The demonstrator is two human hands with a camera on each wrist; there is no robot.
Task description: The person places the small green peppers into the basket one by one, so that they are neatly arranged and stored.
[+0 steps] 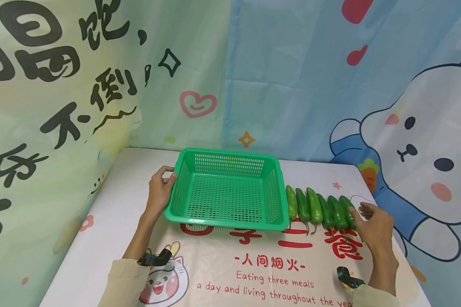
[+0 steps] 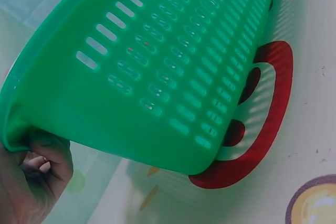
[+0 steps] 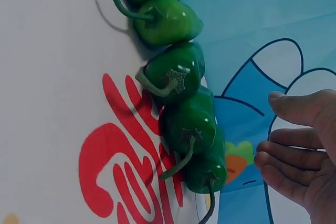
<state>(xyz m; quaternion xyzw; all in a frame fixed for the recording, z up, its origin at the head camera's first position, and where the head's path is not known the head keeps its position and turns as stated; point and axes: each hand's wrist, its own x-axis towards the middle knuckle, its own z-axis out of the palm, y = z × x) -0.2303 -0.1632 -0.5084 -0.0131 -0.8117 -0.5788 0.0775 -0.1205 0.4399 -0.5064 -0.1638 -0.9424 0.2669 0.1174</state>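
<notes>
A green plastic basket [image 1: 226,223] with slotted walls stands on the table with nothing inside it. At its left side my left hand [image 1: 160,192] grips the rim; the left wrist view shows the fingers [image 2: 55,156] curled under the rim. Several green peppers [image 1: 314,207] lie side by side in a row just right of the basket, stems toward me. My right hand [image 1: 374,226] is beside the rightmost pepper [image 1: 347,209], holding nothing. In the right wrist view its thumb and fingers [image 3: 289,156] are apart from the peppers.
A printed cloth [image 1: 269,264] with red lettering covers the front of the white table [image 1: 100,213]. Behind and at both sides hangs a printed curtain [image 1: 276,85] with a cartoon rabbit at the right.
</notes>
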